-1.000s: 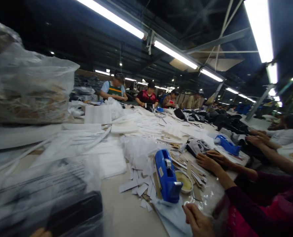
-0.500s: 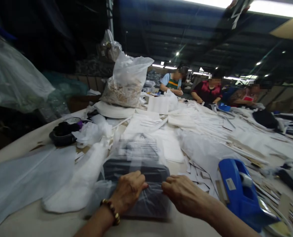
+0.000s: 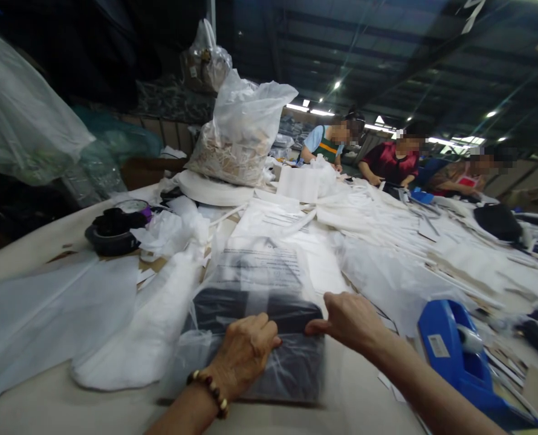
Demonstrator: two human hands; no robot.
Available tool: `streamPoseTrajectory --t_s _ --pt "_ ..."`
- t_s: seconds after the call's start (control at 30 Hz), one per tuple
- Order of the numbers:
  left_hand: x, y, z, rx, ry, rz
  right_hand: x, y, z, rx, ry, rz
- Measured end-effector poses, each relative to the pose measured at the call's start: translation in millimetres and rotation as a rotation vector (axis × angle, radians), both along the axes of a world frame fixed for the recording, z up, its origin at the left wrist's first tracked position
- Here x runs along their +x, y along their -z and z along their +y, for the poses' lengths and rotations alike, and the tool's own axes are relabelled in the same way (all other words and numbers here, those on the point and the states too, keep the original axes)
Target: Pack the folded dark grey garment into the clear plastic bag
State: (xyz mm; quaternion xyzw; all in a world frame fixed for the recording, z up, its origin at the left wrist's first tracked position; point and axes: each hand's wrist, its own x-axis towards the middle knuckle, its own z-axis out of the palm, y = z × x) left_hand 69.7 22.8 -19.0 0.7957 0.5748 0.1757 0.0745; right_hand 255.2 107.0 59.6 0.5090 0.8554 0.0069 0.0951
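Head view: a dark, flat package (image 3: 291, 374) in clear plastic film (image 3: 260, 266) lies on the bench (image 3: 92, 411) directly in front of the person, and serves as the landmark here. The film runs on past the package's far edge, where lines of print show. The left hand (image 3: 248, 347), with a beaded bracelet (image 3: 208, 386) at the wrist, rests on the middle of the package, fingers curled down on the film; whether that grip pinches the film or only presses it, I cannot tell. The right hand (image 3: 350, 317) is at the package's right edge, its grip apart, thumb pointing inward and forefinger raised clear of it; contact with the film is unclear.

The step in hand looks like flattening or folding the film over the package. The next move seems to call for the left hand to hold the middle steady while the right draws the loose film snug at the edge. To the right of the package, beyond the right forearm, stands a blue tape dispenser (image 3: 453, 362); to its left lies a soft white sheet (image 3: 133, 338), whose folds could get in the way.
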Motion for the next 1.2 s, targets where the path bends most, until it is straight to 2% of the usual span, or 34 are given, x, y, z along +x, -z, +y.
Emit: streamPoseTrajectory --t_s 0.07,0.13,0.2,0.27,0.37,0.43,0.57,0.63,0.7,0.8,0.9,0.97,1.13,1.2 --pt "-0.3 0.0 -0.5 -0.029 -0.005 -0.001 11.8 4.7 -8.9 0.165 -0.036 0.140" --pt "0.6 -0.3 -0.3 -0.059 -0.002 0.002 17.2 17.1 -27.7 0.353 -0.218 0.383" --pt "3.0 -2.0 0.9 -0.098 -0.001 0.019 15.4 37.5 -50.2 0.480 -0.443 0.501" --pt "5.2 -6.5 2.5 -0.137 -0.008 0.050 10.3 61.3 -67.9 0.561 -0.572 0.413" --pt "-0.1 -20.6 1.5 -0.168 0.014 0.101 4.9 88.8 -77.4 0.639 -0.581 0.273" --pt "-13.9 -34.3 -4.7 -0.159 0.027 0.144 4.1 96.6 -75.8 0.662 -0.572 0.279" --pt "-61.3 -58.1 -29.8 -0.129 -0.076 0.190 6.2 96.2 -72.9 0.678 -0.575 0.317" --pt "-84.4 -60.2 -41.9 -0.150 -0.171 0.089 7.2 94.6 -74.1 0.671 -0.576 0.318" --pt "-99.2 -54.8 -50.9 -0.180 -0.298 -0.119 7.3 93.6 -75.5 0.677 -0.574 0.328" --pt "-102.5 -40.4 -60.0 -0.210 -0.467 -0.435 7.2 92.2 -75.7 0.695 -0.577 0.348" --pt "-93.4 -28.8 -66.2 -0.203 -0.547 -0.540 7.8 90.8 -74.8 0.680 -0.583 0.355" --pt "-88.6 -24.5 -67.3 -0.169 -0.559 -0.570 8.3 90.4 -74.4 0.668 -0.583 0.354" --pt "-91.2 -15.9 -55.4 -0.096 -0.452 -0.651 6.7 89.1 -74.5 0.662 -0.583 0.375" --pt "-93.4 -11.4 -48.0 -0.049 -0.487 -0.662 5.5 89.1 -74.5 0.656 -0.582 0.380"
